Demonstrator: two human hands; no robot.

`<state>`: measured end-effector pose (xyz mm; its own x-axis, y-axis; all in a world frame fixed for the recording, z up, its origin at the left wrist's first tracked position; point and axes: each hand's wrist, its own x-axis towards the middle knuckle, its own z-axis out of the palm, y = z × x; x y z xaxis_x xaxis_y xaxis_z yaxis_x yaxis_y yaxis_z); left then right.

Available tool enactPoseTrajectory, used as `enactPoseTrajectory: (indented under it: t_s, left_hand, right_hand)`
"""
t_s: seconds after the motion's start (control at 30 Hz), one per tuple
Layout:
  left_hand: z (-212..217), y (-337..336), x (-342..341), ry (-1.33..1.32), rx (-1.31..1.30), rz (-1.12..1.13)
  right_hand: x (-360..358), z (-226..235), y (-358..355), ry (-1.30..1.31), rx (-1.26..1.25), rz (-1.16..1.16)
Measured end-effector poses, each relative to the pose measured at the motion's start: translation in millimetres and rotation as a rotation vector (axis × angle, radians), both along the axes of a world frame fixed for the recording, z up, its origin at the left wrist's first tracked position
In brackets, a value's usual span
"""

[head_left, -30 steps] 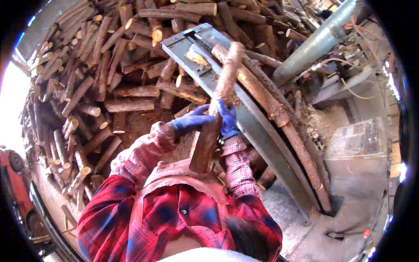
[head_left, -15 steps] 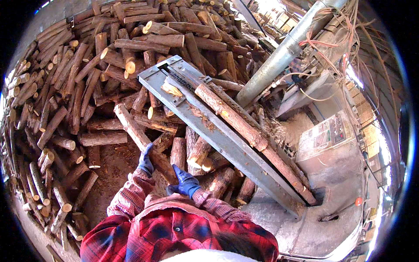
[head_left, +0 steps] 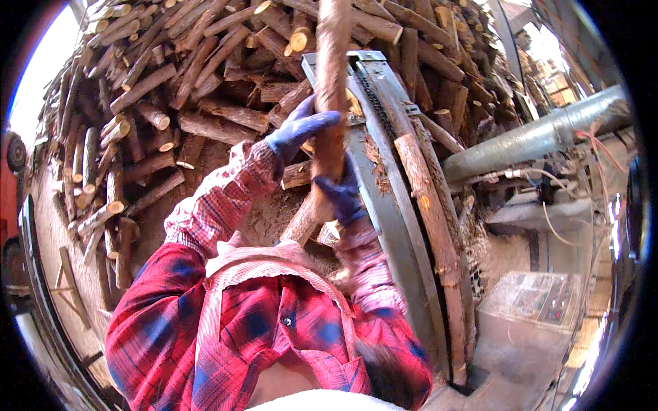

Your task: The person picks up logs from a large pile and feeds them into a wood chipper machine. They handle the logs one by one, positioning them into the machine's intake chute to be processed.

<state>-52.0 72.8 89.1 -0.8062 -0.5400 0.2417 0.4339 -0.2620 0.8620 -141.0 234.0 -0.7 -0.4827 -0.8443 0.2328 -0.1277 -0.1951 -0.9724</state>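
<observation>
A bark-covered log point(head_left: 332, 65) rises lengthwise in front of me, held up in both blue-gloved hands. My left hand point(head_left: 305, 130) wraps it from the left side, fingers across the bark. Lower down, my right hand point(head_left: 343, 194) grips the same log near its bottom end. Just right of that log runs a grey metal feed trough point(head_left: 384, 212) with a chain in its channel. Other logs point(head_left: 430, 212) lie end to end along the trough. The held log covers part of the trough's far left edge.
A large heap of cut logs point(head_left: 226, 123) fills the far side and left. A thick metal pipe point(head_left: 541, 133) slants in from the right, with cables near it. A dusty control box point(head_left: 531, 301) stands at right. Part of a red vehicle point(head_left: 10, 185) shows at far left.
Both hands have lifted the log and swung it from a left slant to nearly straight ahead, beside the trough. My view has turned, so the trough appears more upright.
</observation>
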Motion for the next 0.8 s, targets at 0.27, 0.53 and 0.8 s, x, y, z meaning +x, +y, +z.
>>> enactPoseTrajectory:
  t_s: [0.27, 0.53, 0.8]
  left_hand:
    - [-61.9, -11.9, 40.9, -0.458, -0.06, 0.191]
    - [-278.7, 2.2, 300.3, -1.168, 0.189, 0.606]
    - [-360.9, 124.3, 411.7, -1.82, 0.062, 0.374]
  right_hand:
    - [-230.3, 90.7, -80.1, 0.821, 0.164, -0.19]
    - [-261.8, 20.7, -69.5, 1.23, 0.824, -0.167]
    - [-295.1, -16.2, -25.8, 1.456, 0.683, -0.421]
